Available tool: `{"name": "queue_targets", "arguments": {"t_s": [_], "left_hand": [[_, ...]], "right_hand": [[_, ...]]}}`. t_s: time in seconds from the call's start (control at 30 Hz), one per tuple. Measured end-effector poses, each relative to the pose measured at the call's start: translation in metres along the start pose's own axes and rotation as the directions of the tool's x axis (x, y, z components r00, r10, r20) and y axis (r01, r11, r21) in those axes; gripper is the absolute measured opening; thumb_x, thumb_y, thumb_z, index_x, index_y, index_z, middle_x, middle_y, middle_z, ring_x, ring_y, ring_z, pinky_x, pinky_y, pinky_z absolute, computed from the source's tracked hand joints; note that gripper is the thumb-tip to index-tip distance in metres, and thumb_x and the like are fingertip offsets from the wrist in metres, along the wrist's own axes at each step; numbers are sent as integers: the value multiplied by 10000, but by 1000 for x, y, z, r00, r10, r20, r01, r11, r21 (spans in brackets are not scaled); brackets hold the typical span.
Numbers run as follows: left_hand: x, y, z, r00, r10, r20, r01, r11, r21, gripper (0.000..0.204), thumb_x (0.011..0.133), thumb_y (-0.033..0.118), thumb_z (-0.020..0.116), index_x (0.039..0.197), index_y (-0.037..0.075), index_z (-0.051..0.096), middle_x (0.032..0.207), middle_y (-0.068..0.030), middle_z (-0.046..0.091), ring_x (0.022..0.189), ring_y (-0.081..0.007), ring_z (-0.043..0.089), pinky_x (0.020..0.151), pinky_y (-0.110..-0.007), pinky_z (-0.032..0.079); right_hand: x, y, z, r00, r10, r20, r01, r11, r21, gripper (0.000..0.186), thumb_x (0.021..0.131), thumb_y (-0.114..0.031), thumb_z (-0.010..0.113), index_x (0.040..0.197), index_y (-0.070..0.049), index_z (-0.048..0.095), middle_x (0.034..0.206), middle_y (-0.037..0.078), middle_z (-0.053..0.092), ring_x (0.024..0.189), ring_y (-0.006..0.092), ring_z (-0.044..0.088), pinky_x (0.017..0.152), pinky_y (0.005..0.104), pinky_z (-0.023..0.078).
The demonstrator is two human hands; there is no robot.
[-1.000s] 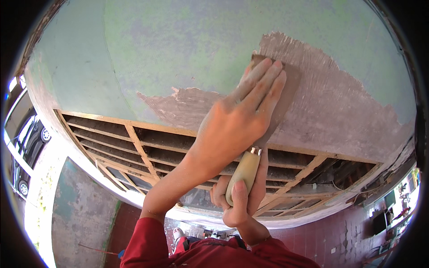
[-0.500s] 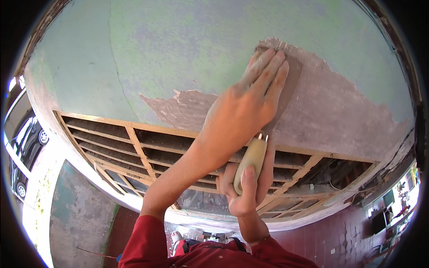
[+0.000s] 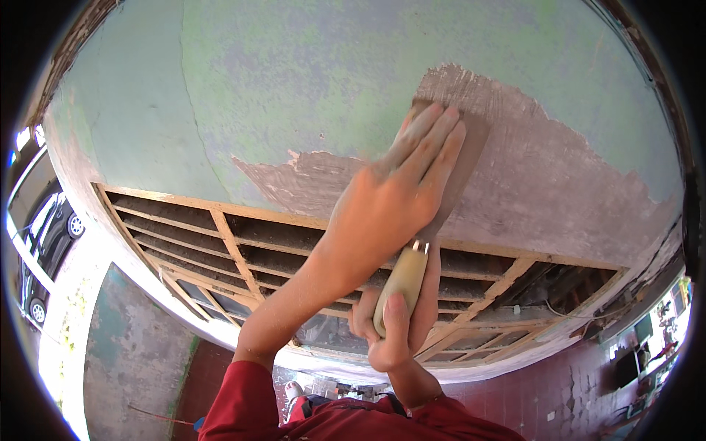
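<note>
A scraper with a long grey blade [image 3: 462, 173] and a pale yellowish handle [image 3: 403, 283] lies against the wall's painted surface [image 3: 316, 81]. My right hand [image 3: 393, 323] is wrapped round its handle, thumb along the side. My left hand [image 3: 393, 195] rests over the blade, its outstretched fingers pressed flat near the upper end. Green, patchy paint covers much of the wall. Around the blade spreads a bare greyish-pink patch [image 3: 537, 158] with ragged edges, where the paint is gone. A smaller scraped patch [image 3: 305, 180] shows left of my left wrist.
Below the painted surface runs a wooden slatted vent frame [image 3: 220, 228] with dark gaps. A thin cable [image 3: 581, 312] hangs across its right part. Reddish floor [image 3: 515, 397] lies underneath. A dark car [image 3: 51, 235] stands outside at the left; cluttered shelves [image 3: 654, 331] are at the far right.
Both hands and the scraper have moved down and slightly left along the wall. A strip of scraped surface above the blade, formerly covered, now shows.
</note>
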State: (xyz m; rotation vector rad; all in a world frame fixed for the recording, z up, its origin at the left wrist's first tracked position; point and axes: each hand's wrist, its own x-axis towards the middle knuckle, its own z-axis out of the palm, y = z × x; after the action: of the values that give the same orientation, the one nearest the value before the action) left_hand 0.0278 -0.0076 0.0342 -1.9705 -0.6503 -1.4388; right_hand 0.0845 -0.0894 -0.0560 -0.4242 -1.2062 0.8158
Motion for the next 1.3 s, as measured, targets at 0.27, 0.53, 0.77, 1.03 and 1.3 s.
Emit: {"name": "queue_targets", "arguments": {"t_s": [0.27, 0.53, 0.77, 1.03, 1.3], "left_hand": [[9, -4, 1, 999, 7, -36, -7, 1000, -6, 541, 788, -15, 607, 1321, 69, 573, 1374, -80, 586, 1275, -266, 565, 890, -354, 578], [18, -4, -5, 999, 5, -32, -5, 1000, 9, 520, 787, 0, 621, 1301, 72, 594, 1366, -72, 595, 1277, -256, 567, 861, -340, 581], [9, -5, -2, 998, 10, -60, -12, 1000, -29, 527, 776, 0, 626, 1296, 79, 598, 1329, -88, 617, 1253, -264, 583, 874, -353, 574], [9, -6, 1, 996, 34, -86, -36, 999, -20, 526, 775, -3, 619, 1295, 75, 600, 1322, -92, 621, 1238, -271, 593, 891, -359, 570], [8, -13, 1, 991, 129, -31, -126, 990, 69, 468, 781, 9, 607, 1248, -11, 594, 1337, -128, 594, 1282, -271, 555, 905, -312, 569]], "right_hand": [[6, -3, -2, 1000, 11, 14, -11, 1000, 7, 778, 940, -250, 399, 1553, 5, -6, 554, 65, 477, 340, 83, 309, 351, 251, 295], [9, -3, 2, 1000, -4, 5, 4, 1000, 11, 787, 915, -214, 387, 1551, 0, -25, 529, 60, 450, 351, 86, 302, 361, 256, 303], [9, -7, 2, 998, 11, 57, -12, 1000, 8, 781, 940, -246, 388, 1553, -18, -39, 484, 44, 399, 351, 90, 286, 378, 265, 316], [1, -4, 0, 999, 34, 15, -34, 999, -4, 793, 926, -244, 386, 1555, -24, -43, 463, 38, 374, 347, 93, 291, 378, 273, 320], [18, -8, 7, 1000, -3, 19, 2, 999, 34, 768, 935, -242, 387, 1551, 11, 4, 521, 56, 450, 345, 89, 312, 357, 253, 307]]}}
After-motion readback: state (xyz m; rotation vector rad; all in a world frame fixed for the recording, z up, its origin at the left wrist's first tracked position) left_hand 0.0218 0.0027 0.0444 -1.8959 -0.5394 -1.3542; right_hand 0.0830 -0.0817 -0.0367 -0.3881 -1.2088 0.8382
